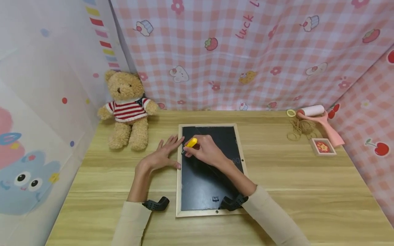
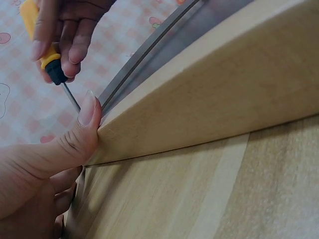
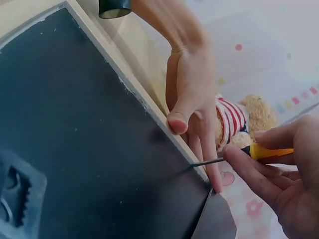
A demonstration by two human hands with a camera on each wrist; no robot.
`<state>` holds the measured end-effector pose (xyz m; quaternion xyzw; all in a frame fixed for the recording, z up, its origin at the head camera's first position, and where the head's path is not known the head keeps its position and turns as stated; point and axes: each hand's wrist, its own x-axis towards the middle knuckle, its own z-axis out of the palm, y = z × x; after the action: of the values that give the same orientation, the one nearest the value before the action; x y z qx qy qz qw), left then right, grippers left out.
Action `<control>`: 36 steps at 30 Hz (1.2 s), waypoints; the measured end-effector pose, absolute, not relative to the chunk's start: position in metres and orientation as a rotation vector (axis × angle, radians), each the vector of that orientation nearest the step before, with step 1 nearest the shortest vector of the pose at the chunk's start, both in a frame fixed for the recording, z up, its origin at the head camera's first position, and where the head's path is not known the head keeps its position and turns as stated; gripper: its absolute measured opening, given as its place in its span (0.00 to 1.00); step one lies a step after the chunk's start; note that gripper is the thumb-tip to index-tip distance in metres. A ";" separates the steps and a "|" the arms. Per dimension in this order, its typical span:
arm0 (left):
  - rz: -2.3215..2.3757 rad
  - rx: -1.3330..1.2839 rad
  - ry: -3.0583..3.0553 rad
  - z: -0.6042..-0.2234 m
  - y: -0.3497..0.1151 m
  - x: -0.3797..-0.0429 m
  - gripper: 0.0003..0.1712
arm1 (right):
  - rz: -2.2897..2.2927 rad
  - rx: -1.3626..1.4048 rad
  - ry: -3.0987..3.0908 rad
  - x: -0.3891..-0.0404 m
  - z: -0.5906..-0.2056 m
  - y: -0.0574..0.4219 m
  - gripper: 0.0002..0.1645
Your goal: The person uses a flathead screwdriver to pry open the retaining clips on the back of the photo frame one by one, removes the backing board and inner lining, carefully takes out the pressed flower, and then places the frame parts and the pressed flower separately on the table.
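Observation:
A wooden picture frame [image 1: 179, 191] lies on the table, its black backing board [image 1: 197, 194] facing up. My right hand [image 1: 209, 150] grips a screwdriver with a yellow handle [image 1: 192, 142] and a thin metal shaft [image 3: 212, 162]. In the right wrist view the shaft's tip meets the board along the frame's inner edge, near a corner. My left hand [image 1: 158, 158] rests against the frame's left side, fingers spread and fairly straight. Its thumb [image 2: 87, 112] presses on the rim close to the shaft in the left wrist view. A small metal hanger [image 1: 215, 199] sits low on the board.
A teddy bear [image 1: 129, 109] in a striped shirt sits at the back left. Toward the back right are a ball of twine [image 1: 306, 126], a white roll [image 1: 312, 110] with a pink handle [image 1: 332, 133], a yellow ring [image 1: 290, 112] and a small framed picture [image 1: 323, 147].

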<state>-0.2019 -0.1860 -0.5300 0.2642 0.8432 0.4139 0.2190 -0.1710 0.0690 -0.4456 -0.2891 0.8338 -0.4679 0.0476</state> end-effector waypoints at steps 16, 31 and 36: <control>1.175 0.735 2.316 -0.525 -0.184 -0.200 0.75 | -1.019 -1.189 2.814 -0.167 -0.429 0.050 0.08; 1.311 0.804 2.282 -0.533 -0.180 -0.164 0.66 | -1.234 -0.601 2.928 -0.190 -0.421 0.186 0.09; 1.447 0.710 2.298 -0.520 -0.160 -0.106 0.67 | -1.019 -0.489 3.010 -0.209 -0.440 0.224 0.07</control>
<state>-0.1061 -0.1597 -0.5197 0.2494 0.8073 0.5083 0.1664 -0.2090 0.2241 -0.4404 -0.1521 0.9355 -0.3168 -0.0368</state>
